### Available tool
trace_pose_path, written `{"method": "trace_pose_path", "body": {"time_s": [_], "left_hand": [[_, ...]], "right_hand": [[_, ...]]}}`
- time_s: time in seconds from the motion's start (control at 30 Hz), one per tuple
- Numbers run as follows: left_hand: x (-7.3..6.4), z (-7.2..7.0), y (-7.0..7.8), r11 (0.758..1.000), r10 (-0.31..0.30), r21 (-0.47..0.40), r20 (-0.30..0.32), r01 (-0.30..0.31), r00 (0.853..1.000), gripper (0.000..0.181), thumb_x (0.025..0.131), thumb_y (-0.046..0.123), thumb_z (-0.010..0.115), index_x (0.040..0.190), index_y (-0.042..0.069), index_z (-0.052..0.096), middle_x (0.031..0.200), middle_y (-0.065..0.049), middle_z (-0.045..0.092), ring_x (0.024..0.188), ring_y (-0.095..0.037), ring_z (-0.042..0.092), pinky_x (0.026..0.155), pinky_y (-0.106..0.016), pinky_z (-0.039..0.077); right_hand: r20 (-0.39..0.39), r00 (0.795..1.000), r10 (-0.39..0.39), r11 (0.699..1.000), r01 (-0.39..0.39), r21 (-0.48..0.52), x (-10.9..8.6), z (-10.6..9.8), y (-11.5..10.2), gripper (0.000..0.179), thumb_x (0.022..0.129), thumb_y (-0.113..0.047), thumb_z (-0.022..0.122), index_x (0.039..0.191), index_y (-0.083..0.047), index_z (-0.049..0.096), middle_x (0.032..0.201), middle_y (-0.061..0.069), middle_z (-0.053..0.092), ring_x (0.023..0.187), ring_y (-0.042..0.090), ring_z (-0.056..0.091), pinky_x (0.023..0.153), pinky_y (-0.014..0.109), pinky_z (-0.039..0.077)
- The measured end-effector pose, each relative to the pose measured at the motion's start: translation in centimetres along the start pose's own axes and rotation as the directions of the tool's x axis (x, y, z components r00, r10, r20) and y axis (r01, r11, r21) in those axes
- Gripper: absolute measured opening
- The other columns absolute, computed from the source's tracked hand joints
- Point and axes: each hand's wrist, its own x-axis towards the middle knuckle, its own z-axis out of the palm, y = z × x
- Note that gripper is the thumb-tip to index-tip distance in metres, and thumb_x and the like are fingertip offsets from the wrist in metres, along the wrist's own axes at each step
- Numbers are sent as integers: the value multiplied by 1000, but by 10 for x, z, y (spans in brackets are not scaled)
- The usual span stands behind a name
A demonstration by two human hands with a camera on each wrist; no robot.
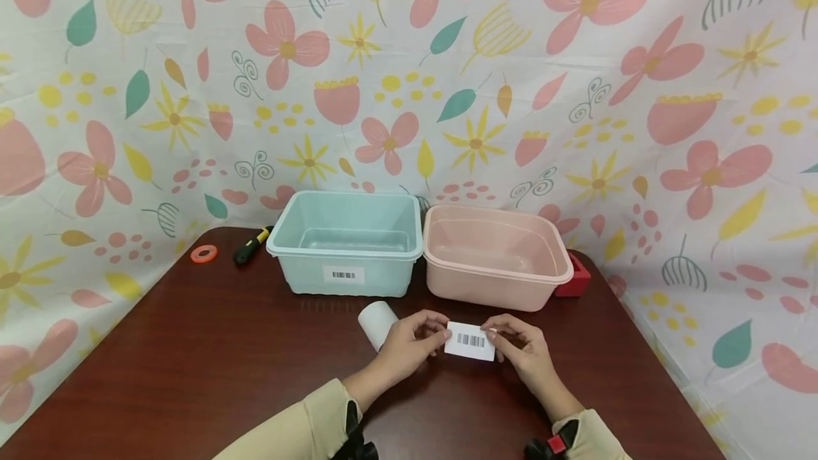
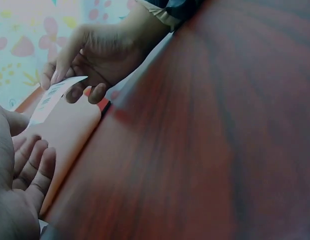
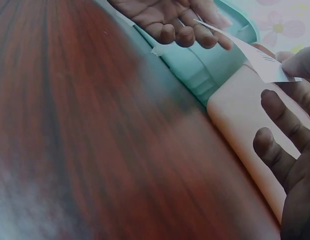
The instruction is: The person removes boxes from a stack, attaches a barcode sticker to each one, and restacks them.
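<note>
Between both hands a small white barcode label (image 1: 470, 341) is held up over the table, its printed bars facing the head camera. My left hand (image 1: 409, 346) pinches the label's left edge between thumb and fingertips. At the opposite edge, my right hand (image 1: 525, 353) pinches it the same way. Seen from the left wrist, the label (image 2: 51, 99) bends slightly. A white roll (image 1: 377, 324) lies just behind my left hand, which partly hides it. Beyond the hands stand a light blue basin (image 1: 345, 257) with a similar barcode label (image 1: 344, 275) on its front, and a pink basin (image 1: 492, 291).
An orange tape ring (image 1: 204, 254) and a black-and-yellow handled tool (image 1: 252, 247) lie at the table's far left. A red object (image 1: 573, 281) sits partly behind the pink basin. Flowered cloth (image 1: 409, 77) hangs behind the brown table (image 1: 192, 346).
</note>
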Motion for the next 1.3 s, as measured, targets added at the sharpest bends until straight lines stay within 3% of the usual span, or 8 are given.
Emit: {"method": "trace_pose_path", "body": {"time_s": [0.17, 0.33, 0.43, 0.57, 0.77, 1.0, 1.13, 1.3], "left_hand": [[5, 4, 0, 998, 48, 52, -35, -46, 998, 11, 90, 23, 77, 97, 18, 71, 86, 7, 70, 74, -8, 63, 67, -25, 53], [14, 10, 1, 992, 110, 71, -74, -105, 991, 11, 91, 26, 77, 95, 18, 71, 83, 7, 69, 74, -7, 62, 69, -25, 53], [17, 12, 1, 989, 132, 83, -97, -124, 986, 9, 91, 24, 77, 94, 18, 71, 82, 7, 68, 74, -7, 62, 68, -24, 53], [22, 12, -2, 987, 147, 86, -110, -138, 983, 8, 91, 23, 77, 94, 18, 71, 83, 7, 67, 75, -6, 61, 69, -24, 52], [25, 13, -6, 984, 156, 103, -137, -143, 978, 7, 90, 23, 77, 94, 19, 73, 83, 7, 69, 75, -7, 63, 68, -25, 54], [38, 22, -11, 984, 136, 139, -193, -110, 972, 8, 91, 28, 77, 94, 21, 77, 77, 9, 69, 64, -11, 65, 59, -24, 54], [45, 26, -14, 987, 130, 124, -213, -105, 968, 9, 92, 29, 76, 94, 20, 77, 76, 8, 69, 51, -11, 63, 51, -26, 54], [51, 27, -13, 969, 187, 203, -241, -139, 952, 7, 90, 26, 78, 91, 18, 78, 78, 11, 70, 56, -1, 60, 54, -22, 53]], "right_hand": [[-43, 999, 13, 999, -15, -52, 0, -1, 0, 17, 92, 8, 64, 109, 4, 65, 80, 15, 67, 49, 28, 49, 43, 36, 44], [-131, 986, 101, 993, -108, -47, 3, -4, 0, 27, 95, 1, 66, 119, 9, 58, 86, 25, 66, 49, 32, 49, 44, 35, 45], [-172, 970, 172, 981, -184, -56, 5, -8, 1, 27, 95, -4, 69, 116, 9, 59, 90, 27, 67, 49, 32, 50, 45, 35, 47], [-191, 956, 224, 967, -243, -81, 6, -14, 4, 18, 92, -7, 73, 106, 4, 66, 89, 18, 68, 51, 28, 52, 47, 34, 47], [-159, 958, 239, 961, -256, -102, 4, -18, 5, 16, 91, -10, 75, 101, 1, 69, 89, 10, 68, 56, 27, 54, 49, 33, 49], [-292, 921, 257, 934, -315, -170, 4, -19, 6, 16, 90, -16, 78, 98, -4, 72, 83, 6, 64, 54, 22, 52, 48, 31, 48], [-357, 896, 263, 923, -341, -178, 9, -13, -5, 17, 91, -15, 77, 99, -1, 73, 82, 8, 64, 53, 21, 53, 48, 31, 48], [-421, 880, 220, 923, -328, -201, 15, -5, -13, 18, 91, -13, 76, 102, 1, 73, 82, 11, 65, 52, 21, 53, 46, 28, 46]]}}
